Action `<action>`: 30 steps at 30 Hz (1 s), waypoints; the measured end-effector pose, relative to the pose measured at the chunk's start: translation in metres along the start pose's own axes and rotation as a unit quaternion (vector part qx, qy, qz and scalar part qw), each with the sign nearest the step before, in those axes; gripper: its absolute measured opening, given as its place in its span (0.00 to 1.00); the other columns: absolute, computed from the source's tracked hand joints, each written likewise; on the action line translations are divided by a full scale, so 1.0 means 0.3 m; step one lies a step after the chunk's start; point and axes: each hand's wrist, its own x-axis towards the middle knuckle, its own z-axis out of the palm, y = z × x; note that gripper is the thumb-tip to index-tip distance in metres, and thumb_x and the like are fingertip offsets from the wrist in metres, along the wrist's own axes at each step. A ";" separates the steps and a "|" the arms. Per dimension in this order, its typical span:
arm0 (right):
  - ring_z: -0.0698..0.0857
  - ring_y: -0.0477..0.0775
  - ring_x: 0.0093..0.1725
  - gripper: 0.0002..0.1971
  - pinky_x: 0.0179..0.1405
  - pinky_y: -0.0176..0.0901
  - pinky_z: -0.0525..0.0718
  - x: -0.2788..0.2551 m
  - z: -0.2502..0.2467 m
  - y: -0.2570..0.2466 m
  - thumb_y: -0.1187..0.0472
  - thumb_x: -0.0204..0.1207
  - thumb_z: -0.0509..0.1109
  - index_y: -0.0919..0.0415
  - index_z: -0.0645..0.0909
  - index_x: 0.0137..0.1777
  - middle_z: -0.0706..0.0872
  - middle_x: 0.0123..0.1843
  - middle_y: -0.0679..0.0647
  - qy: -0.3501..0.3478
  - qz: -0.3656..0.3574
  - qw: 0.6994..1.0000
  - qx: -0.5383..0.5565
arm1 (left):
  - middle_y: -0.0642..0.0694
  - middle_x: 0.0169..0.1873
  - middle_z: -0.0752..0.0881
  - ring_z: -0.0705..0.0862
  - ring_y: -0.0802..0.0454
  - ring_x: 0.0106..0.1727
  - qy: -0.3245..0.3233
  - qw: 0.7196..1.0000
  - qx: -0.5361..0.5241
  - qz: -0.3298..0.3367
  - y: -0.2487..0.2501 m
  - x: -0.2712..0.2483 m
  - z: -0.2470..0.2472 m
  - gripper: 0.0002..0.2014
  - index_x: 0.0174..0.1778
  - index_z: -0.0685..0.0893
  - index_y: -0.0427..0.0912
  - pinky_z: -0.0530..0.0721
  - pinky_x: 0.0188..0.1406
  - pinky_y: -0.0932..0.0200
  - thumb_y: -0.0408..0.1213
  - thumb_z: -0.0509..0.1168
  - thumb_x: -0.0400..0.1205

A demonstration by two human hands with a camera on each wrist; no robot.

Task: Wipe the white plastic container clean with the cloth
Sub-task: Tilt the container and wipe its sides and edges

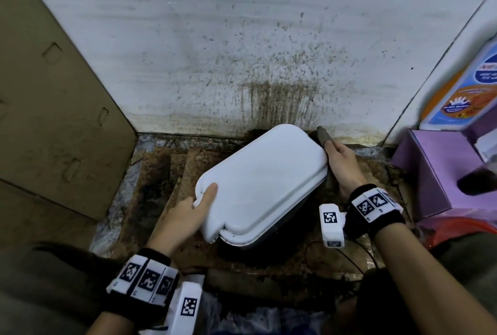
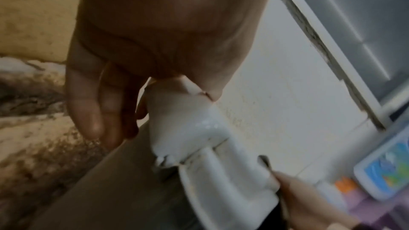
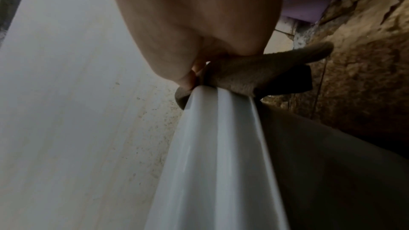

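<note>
Head view | your left hand [image 1: 188, 211] is gripping the container [image 1: 258, 181] corner | right hand [image 1: 343, 165] is pressing the cloth [image 1: 321, 134] — smooth, light plastic, likely slippery — keep holding the rim.

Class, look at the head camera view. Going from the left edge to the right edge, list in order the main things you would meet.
Cardboard sheet → left hand → white plastic container → brown cloth → right hand → purple box → orange-and-blue bottle.

You've got a glossy, smooth white plastic container [image 1: 258, 181], a matt, fuzzy brown cloth [image 3: 254, 74], plain brown cardboard sheets [image 1: 53, 92], and rough, stained floor [image 1: 161, 173].
</note>
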 end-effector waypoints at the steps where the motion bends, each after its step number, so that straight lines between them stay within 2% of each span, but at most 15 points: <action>1: 0.81 0.39 0.20 0.12 0.17 0.30 0.73 -0.002 0.003 -0.004 0.52 0.91 0.57 0.49 0.82 0.62 0.81 0.35 0.48 -0.005 -0.005 1.000 -0.008 | 0.48 0.61 0.87 0.85 0.47 0.61 -0.016 1.000 -0.010 -0.004 -0.015 0.010 -0.005 0.54 0.63 0.86 0.47 0.80 0.68 0.45 0.90 0.48 0.64; 3: 0.79 0.38 0.18 0.11 0.15 0.27 0.71 -0.007 0.007 0.000 0.51 0.91 0.56 0.48 0.81 0.61 0.79 0.33 0.46 -0.004 -0.007 1.000 -0.028 | 0.51 0.59 0.89 0.87 0.50 0.59 -0.036 0.999 -0.028 0.000 -0.036 0.022 -0.009 0.54 0.61 0.88 0.47 0.82 0.68 0.44 0.91 0.51 0.61; 4: 0.80 0.38 0.20 0.12 0.17 0.29 0.73 -0.007 0.008 0.002 0.51 0.90 0.56 0.48 0.81 0.62 0.80 0.35 0.46 -0.003 -0.006 0.999 -0.032 | 0.51 0.58 0.90 0.88 0.51 0.58 -0.040 0.999 -0.032 0.005 -0.043 0.026 -0.007 0.54 0.61 0.88 0.48 0.83 0.68 0.44 0.91 0.52 0.61; 5: 0.83 0.38 0.27 0.13 0.24 0.33 0.76 -0.011 0.008 -0.001 0.51 0.90 0.56 0.50 0.81 0.64 0.83 0.39 0.47 -0.001 -0.006 1.000 -0.028 | 0.52 0.57 0.90 0.88 0.51 0.58 -0.040 0.999 -0.033 0.010 -0.044 0.025 -0.005 0.53 0.60 0.88 0.48 0.83 0.68 0.44 0.91 0.53 0.61; 7: 0.85 0.48 0.40 0.15 0.37 0.43 0.78 -0.020 0.007 -0.016 0.50 0.90 0.56 0.51 0.80 0.69 0.86 0.49 0.50 -0.002 0.000 1.000 -0.025 | 0.52 0.54 0.91 0.89 0.51 0.55 -0.029 0.999 -0.031 0.024 -0.041 0.019 -0.004 0.51 0.57 0.89 0.47 0.84 0.66 0.45 0.90 0.52 0.63; 8: 0.84 0.52 0.38 0.15 0.37 0.45 0.78 -0.025 0.003 -0.025 0.50 0.90 0.56 0.50 0.79 0.69 0.86 0.49 0.51 -0.006 0.003 1.000 -0.026 | 0.51 0.51 0.91 0.89 0.51 0.53 -0.021 0.999 -0.028 0.033 -0.038 0.012 -0.005 0.49 0.54 0.89 0.47 0.84 0.64 0.45 0.89 0.52 0.64; 10: 0.81 0.53 0.32 0.12 0.31 0.46 0.77 -0.040 -0.006 -0.033 0.50 0.90 0.56 0.46 0.78 0.67 0.85 0.46 0.51 -0.013 -0.001 1.000 -0.026 | 0.52 0.49 0.91 0.89 0.51 0.51 -0.007 0.999 -0.017 0.048 -0.037 0.006 -0.010 0.47 0.51 0.89 0.49 0.85 0.62 0.45 0.88 0.51 0.66; 13: 0.85 0.55 0.40 0.12 0.36 0.47 0.77 -0.057 -0.023 -0.019 0.50 0.89 0.57 0.47 0.81 0.63 0.89 0.52 0.51 0.008 -0.004 1.000 -0.018 | 0.49 0.45 0.91 0.89 0.49 0.48 0.004 0.997 -0.019 0.071 -0.038 0.004 -0.017 0.46 0.49 0.87 0.48 0.85 0.56 0.47 0.88 0.52 0.66; 16: 0.84 0.61 0.40 0.16 0.36 0.48 0.77 -0.076 -0.031 -0.003 0.49 0.88 0.58 0.54 0.86 0.58 0.89 0.45 0.57 0.044 0.015 0.999 -0.004 | 0.45 0.40 0.89 0.87 0.47 0.43 0.012 0.995 -0.015 0.097 -0.033 0.004 -0.024 0.43 0.44 0.85 0.43 0.79 0.43 0.49 0.85 0.54 0.70; 19: 0.85 0.60 0.45 0.15 0.43 0.49 0.78 -0.097 -0.033 0.004 0.50 0.87 0.59 0.54 0.85 0.51 0.89 0.47 0.56 0.079 0.028 0.996 0.008 | 0.45 0.38 0.88 0.87 0.46 0.41 0.013 0.993 0.013 0.120 -0.023 0.003 -0.037 0.43 0.43 0.83 0.42 0.79 0.41 0.47 0.84 0.53 0.72; 22: 0.81 0.57 0.42 0.15 0.39 0.47 0.75 -0.138 -0.023 0.019 0.50 0.87 0.60 0.58 0.83 0.46 0.85 0.42 0.53 0.160 0.040 0.986 0.019 | 0.44 0.36 0.87 0.86 0.45 0.39 0.005 0.989 0.033 0.144 -0.005 0.009 -0.059 0.43 0.44 0.81 0.40 0.78 0.39 0.48 0.83 0.52 0.73; 24: 0.82 0.57 0.43 0.16 0.39 0.47 0.76 -0.162 -0.014 0.042 0.50 0.87 0.59 0.58 0.83 0.48 0.85 0.42 0.52 0.199 0.043 0.979 0.024 | 0.42 0.35 0.86 0.86 0.44 0.37 0.012 0.986 0.040 0.159 0.017 0.016 -0.073 0.40 0.43 0.79 0.40 0.76 0.37 0.49 0.80 0.53 0.76; 26: 0.86 0.60 0.50 0.16 0.48 0.51 0.82 -0.180 0.000 0.065 0.49 0.85 0.59 0.57 0.85 0.53 0.88 0.49 0.55 0.221 0.056 0.973 0.045 | 0.43 0.33 0.84 0.85 0.45 0.35 0.018 0.985 0.045 0.165 0.037 0.025 -0.091 0.37 0.42 0.78 0.40 0.76 0.35 0.50 0.77 0.54 0.79; 28: 0.86 0.62 0.54 0.17 0.55 0.55 0.84 -0.202 0.017 0.080 0.47 0.84 0.58 0.56 0.85 0.56 0.89 0.53 0.57 0.238 0.066 0.968 0.049 | 0.41 0.32 0.85 0.85 0.44 0.34 0.015 0.985 0.042 0.168 0.053 0.039 -0.107 0.37 0.44 0.77 0.39 0.75 0.35 0.51 0.76 0.55 0.79; 30: 0.84 0.60 0.54 0.18 0.56 0.52 0.81 -0.233 0.033 0.081 0.48 0.86 0.57 0.57 0.84 0.59 0.88 0.54 0.57 0.247 0.055 0.967 0.037 | 0.41 0.35 0.86 0.87 0.44 0.37 0.009 0.985 0.037 0.166 0.063 0.058 -0.119 0.37 0.46 0.78 0.39 0.76 0.35 0.51 0.75 0.55 0.78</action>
